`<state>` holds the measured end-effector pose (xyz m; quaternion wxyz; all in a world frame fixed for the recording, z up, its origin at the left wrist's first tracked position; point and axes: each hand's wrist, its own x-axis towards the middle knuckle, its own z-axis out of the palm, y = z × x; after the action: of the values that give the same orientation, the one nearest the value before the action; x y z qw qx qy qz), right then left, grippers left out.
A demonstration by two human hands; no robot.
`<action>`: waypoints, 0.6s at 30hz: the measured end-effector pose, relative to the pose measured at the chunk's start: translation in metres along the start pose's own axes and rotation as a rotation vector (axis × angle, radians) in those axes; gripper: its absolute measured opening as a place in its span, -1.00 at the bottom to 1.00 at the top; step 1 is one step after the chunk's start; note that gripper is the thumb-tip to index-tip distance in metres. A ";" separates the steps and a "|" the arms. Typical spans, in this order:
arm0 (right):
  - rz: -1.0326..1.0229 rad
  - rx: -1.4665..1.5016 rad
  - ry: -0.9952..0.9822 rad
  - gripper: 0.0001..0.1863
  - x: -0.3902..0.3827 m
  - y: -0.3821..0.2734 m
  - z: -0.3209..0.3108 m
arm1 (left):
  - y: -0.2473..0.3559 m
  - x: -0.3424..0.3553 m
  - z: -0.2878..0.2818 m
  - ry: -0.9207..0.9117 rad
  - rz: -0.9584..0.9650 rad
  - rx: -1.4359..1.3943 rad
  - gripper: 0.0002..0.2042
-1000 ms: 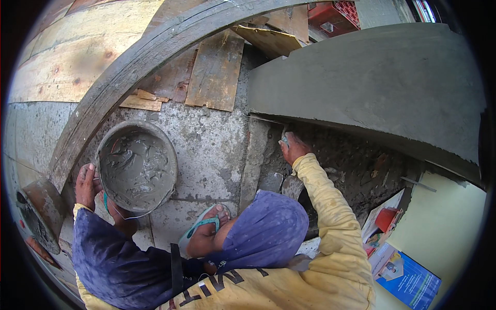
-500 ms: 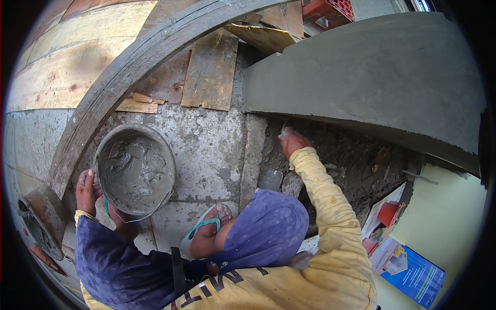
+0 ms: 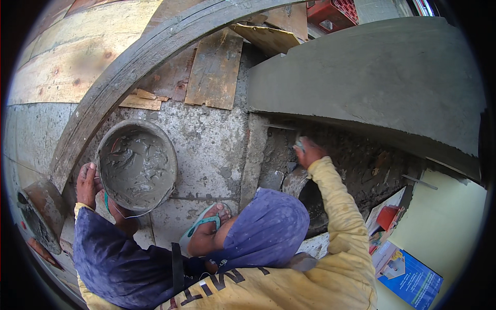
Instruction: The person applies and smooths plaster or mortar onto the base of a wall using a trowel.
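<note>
A round dark bucket, partly filled with wet grey mortar, stands in front of me on the left. My left hand is at its left side, fingers curled against the rim. Below the slab's edge, my right hand is closed around the pale handle of what looks like a trowel. Its blade is mostly lost in blur and shadow. Dark, rough mortar or soil lies around this hand. Close below it is the round mouth of a cylindrical container, partly covered by my forearm and knee.
A smooth grey cement slab overhangs the right side. A curved-looking timber beam crosses behind the bucket, near loose boards. Another mortar-caked container lies at far left. A red crate sits at the back.
My right hand has moved right and toward me, away from the slab's near left corner. My left hand stays at the bucket. The view has shifted slightly.
</note>
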<state>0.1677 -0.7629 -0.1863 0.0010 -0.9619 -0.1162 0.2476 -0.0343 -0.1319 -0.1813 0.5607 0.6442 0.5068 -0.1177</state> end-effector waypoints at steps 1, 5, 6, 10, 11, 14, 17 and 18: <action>-0.024 0.039 0.019 -0.61 0.008 -0.013 0.009 | 0.000 -0.001 0.000 -0.003 -0.002 0.000 -0.68; 0.017 0.082 0.015 -0.63 0.033 -0.042 0.038 | 0.000 -0.003 0.000 -0.004 0.005 -0.018 -0.68; 0.023 0.066 0.027 -0.65 0.038 -0.044 0.043 | 0.001 -0.003 0.000 -0.013 0.012 -0.020 -0.68; 0.009 0.086 0.106 -0.66 0.046 -0.040 0.053 | 0.001 -0.005 0.001 -0.012 0.011 -0.029 -0.67; 0.002 0.092 0.129 -0.66 0.045 -0.037 0.054 | 0.001 -0.005 0.001 -0.005 0.005 -0.037 -0.67; -0.019 0.102 0.167 -0.65 0.039 -0.029 0.049 | 0.001 -0.005 0.001 -0.006 0.001 -0.040 -0.68; -0.036 0.113 0.185 -0.63 0.029 -0.023 0.035 | -0.001 -0.003 0.001 -0.011 0.003 -0.028 -0.68; -0.042 0.112 0.196 -0.62 0.025 -0.022 0.029 | -0.001 -0.002 0.001 -0.015 0.010 -0.025 -0.68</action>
<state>0.1701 -0.7377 -0.2224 0.0713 -0.9773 -0.1216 0.1582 -0.0359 -0.1336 -0.1808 0.5728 0.6389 0.5008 -0.1134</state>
